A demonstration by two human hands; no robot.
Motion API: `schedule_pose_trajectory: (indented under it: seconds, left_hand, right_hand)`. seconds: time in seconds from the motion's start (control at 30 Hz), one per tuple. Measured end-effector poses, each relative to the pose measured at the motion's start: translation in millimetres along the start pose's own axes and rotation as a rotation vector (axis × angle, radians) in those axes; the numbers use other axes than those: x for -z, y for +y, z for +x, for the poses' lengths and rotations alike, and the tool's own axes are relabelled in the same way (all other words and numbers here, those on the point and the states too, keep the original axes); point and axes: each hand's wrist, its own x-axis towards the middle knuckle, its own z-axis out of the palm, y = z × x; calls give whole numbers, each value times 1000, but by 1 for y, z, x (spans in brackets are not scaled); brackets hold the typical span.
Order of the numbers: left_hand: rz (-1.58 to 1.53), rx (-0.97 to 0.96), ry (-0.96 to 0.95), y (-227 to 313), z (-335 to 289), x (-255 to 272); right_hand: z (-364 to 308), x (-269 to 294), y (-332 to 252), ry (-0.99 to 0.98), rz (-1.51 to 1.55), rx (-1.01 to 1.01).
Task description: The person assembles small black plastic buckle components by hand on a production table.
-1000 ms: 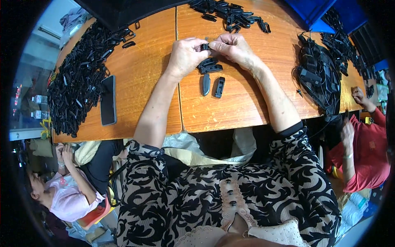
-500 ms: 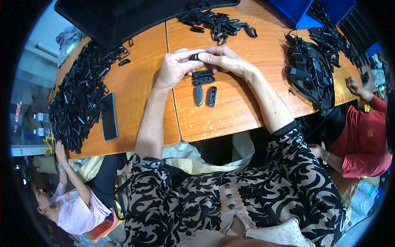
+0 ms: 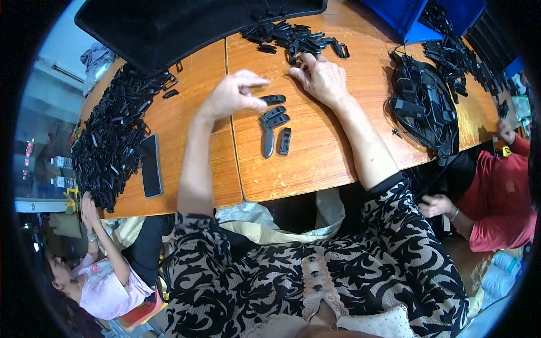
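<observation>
My left hand (image 3: pixel 230 94) hovers palm down over the wooden table (image 3: pixel 315 163), fingers stretched out and holding nothing. A black plastic piece (image 3: pixel 273 99) lies just off its fingertips. Below it sit three more black pieces (image 3: pixel 274 130) in a small group. My right hand (image 3: pixel 322 78) reaches to the near edge of a pile of black pieces (image 3: pixel 293 38) at the back of the table. Its fingertips rest on a piece there; whether they grip it is hidden.
A large heap of black pieces (image 3: pixel 112 132) covers the table's left end, with a dark phone (image 3: pixel 151 165) beside it. A black tray (image 3: pixel 186 22) and a blue bin (image 3: pixel 403 17) stand behind. Black cables (image 3: pixel 422 101) lie right. A person in red (image 3: pixel 501 197) sits right, another person (image 3: pixel 101 276) lower left.
Both hands held one black piece together before. Now they have parted: the piece lies on the table by my left hand, and my right hand has reached back to the pile.
</observation>
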Motion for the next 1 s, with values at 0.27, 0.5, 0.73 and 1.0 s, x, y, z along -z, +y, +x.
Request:
schedule_pose_trajectory:
  seconds: [0.27, 0.5, 0.73, 1.0]
  left_hand:
    - [439, -115, 492, -35, 93, 2]
    - [441, -20, 489, -38, 58, -19]
    - [549, 50, 662, -19, -12, -27]
    - [-305, -10, 562, -13, -9, -33]
  right_hand:
    - [7, -4, -13, -80, 28, -27]
    - [-2, 2, -10, -11, -106, 223]
    - [-8, -2, -33, -26, -72, 298]
    - [-2, 0, -38, -63, 158, 153]
